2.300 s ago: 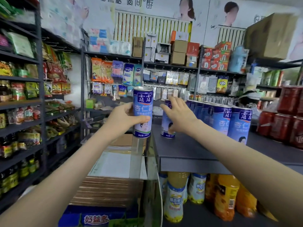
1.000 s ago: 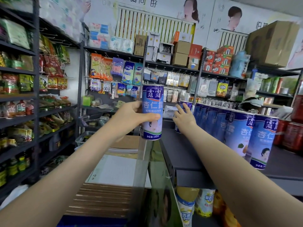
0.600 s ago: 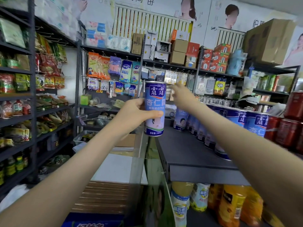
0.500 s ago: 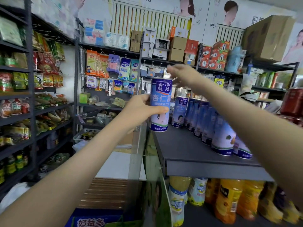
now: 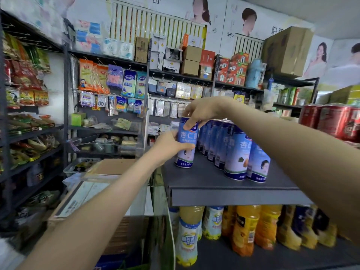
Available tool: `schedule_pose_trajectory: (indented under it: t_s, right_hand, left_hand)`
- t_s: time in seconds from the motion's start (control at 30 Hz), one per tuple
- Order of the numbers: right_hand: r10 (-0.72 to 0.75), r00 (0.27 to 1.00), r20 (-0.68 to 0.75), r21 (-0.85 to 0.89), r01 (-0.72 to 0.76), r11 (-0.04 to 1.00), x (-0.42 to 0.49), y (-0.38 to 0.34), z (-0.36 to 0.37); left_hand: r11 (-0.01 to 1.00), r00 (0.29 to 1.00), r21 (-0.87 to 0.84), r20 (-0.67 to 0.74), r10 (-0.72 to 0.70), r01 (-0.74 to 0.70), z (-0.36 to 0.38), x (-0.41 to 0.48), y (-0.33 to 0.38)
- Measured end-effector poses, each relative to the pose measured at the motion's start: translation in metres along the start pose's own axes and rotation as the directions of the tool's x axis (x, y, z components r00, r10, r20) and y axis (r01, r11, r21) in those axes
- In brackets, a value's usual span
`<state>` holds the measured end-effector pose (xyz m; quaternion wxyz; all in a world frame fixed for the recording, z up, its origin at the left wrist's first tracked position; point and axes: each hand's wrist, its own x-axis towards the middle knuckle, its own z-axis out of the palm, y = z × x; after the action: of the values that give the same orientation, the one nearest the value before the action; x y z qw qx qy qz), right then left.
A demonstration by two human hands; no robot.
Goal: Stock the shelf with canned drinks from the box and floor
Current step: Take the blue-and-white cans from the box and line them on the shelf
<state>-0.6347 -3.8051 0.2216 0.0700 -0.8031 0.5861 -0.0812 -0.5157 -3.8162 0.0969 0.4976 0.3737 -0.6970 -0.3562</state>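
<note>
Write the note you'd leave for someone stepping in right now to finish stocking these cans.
Left hand: grips the side of the blue can.
Right hand: fingers curled over the same can's top.
The can is upright, just left of the row of blue cans on the grey shelf; whether its base is down I cannot tell.
Done: a row of cans stands on the shelf.
Left: seat this can, let go, fetch more; box and floor stock are not clear in view.
</note>
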Motion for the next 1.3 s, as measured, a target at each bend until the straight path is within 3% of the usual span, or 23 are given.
schedule_pose_trajectory:
  t_s: [0.13, 0.27, 0.6, 0.83, 1.07, 1.3]
  right_hand:
    - [-0.119, 0.973, -0.199, -0.325, 0.049, 0.944, 0.004, -0.001, 0.012]
    - [-0.228, 0.939, -0.259, -0.44, 0.095, 0.893, 0.009, 0.003, 0.026]
    - [-0.095, 0.927, -0.363, -0.478, -0.098, 0.873, 0.045, 0.038, 0.037]
    - [-0.058, 0.914, -0.402, -0.46, -0.147, 0.876, 0.061, 0.046, 0.04]
    - [-0.007, 0.936, -0.352, -0.422, -0.152, 0.894, 0.054, 0.048, 0.043]
    - [-0.18, 0.873, -0.453, -0.371, 0.0, 0.929, 0.014, 0.012, 0.057]
  left_hand:
    - [0.991, 1.0, 0.13, -0.017, -0.025, 0.027, 0.001, 0.01, -0.007]
    - [0.946, 0.998, 0.32, -0.002, -0.064, 0.061, -0.002, 0.011, -0.01]
    - [0.932, 0.999, 0.36, 0.009, -0.043, 0.037, 0.004, 0.004, -0.019]
    - [0.902, 0.999, 0.43, 0.014, -0.052, 0.041, 0.004, 0.006, -0.024]
    - [0.886, 0.999, 0.461, -0.005, -0.049, 0.046, 0.007, -0.001, -0.019]
    - [0.918, 0.996, 0.395, -0.082, 0.018, 0.016, 0.007, -0.031, 0.008]
